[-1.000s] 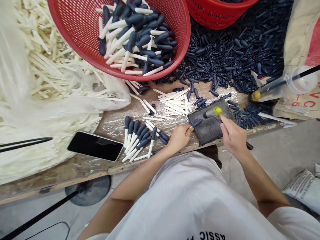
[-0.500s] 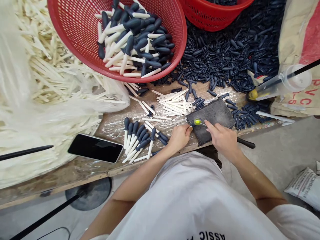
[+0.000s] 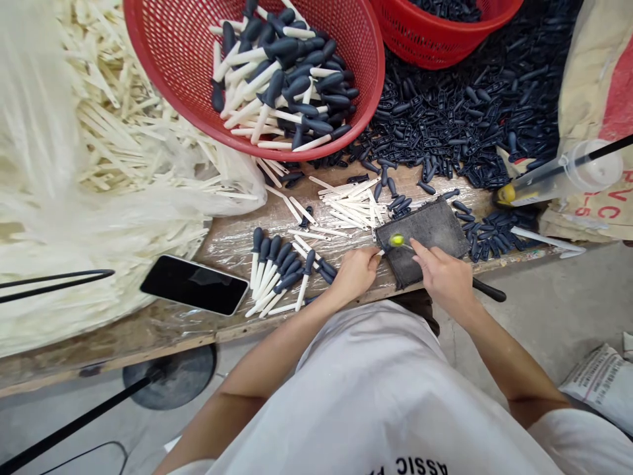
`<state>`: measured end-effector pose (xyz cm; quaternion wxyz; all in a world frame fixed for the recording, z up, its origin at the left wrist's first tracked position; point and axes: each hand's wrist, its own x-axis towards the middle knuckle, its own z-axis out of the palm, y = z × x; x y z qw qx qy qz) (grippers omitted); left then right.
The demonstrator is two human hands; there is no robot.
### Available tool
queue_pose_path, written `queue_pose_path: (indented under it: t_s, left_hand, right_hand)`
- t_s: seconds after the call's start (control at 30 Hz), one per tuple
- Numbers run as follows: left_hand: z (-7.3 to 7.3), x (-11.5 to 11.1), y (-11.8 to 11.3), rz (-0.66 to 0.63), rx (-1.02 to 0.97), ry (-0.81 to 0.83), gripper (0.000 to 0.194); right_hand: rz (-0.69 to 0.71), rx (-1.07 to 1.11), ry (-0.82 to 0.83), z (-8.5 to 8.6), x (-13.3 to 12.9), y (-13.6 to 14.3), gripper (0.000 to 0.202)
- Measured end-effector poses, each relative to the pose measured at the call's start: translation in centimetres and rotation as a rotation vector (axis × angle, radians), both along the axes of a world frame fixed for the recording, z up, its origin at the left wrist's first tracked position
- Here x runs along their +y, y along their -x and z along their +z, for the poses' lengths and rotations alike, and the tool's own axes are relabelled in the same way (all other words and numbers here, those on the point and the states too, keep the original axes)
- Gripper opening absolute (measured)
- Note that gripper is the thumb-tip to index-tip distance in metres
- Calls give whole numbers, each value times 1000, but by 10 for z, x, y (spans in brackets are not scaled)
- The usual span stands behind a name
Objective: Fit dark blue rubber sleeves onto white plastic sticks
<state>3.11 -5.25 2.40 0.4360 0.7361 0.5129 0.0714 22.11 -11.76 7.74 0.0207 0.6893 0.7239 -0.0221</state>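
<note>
Hammer [image 3: 397, 240], its yellow-green head low over the left part of the dark grey pad [image 3: 438, 227], is gripped in the right hand [image 3: 445, 276], whose fingers are curled round the shaft with the index finger laid forward along it; the black grip end [image 3: 489, 290] is left jutting out to the right. By the left hand [image 3: 355, 272] a white strip [image 3: 380, 253] is pinched between thumb and index finger at the pad's left edge. The strip's far end is hidden by the hammer head, so whether a navy handle is seated there cannot be told. For a clean blow, the head is probably best brought down flat and square, the piece being fully backed by the pad rather than by its edge. The strip should be held straight, and the pinching fingertips should be set well back, since they are placed close to the striking spot. Loose white strips [image 3: 349, 210] are scattered just beyond the left hand, loose navy handles [image 3: 487, 234] are heaped to the pad's right, and joined pieces [image 3: 277, 267] are laid out to the left.
</note>
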Motion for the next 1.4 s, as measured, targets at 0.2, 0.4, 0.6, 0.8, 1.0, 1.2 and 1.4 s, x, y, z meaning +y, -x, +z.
queue_pose_path:
  t_s: [0.2,0.4,0.6,0.8,1.0,1.2,1.4]
  left_hand:
    - [-13,-5,-1,140,-88,-126,16]
    - [-21,-4,-1,119,-102,-214,15]
    - [-22,-5,-3,92,-53,-200,13]
    - [-7,-4,22,60,-55,-145,14]
    - [36,-8,132,217,178,-135,15]
    - [32,-5,171,284,384,-339,23]
    - [10,32,130,324,397,-331,27]
  right_hand:
    - [-24,38,-270,1,-8,-3,40]
    - [54,-48,-73,-7,-6,6,39]
    - [-150,-101,10,-10,-6,-12,40]
    - [-150,-72,-156,-37,17,-29,40]
    - [158,123,-204,-48,59,32,35]
    - [348,116,78,-61,99,120,30]
    - [275,116,115,-67,96,125,24]
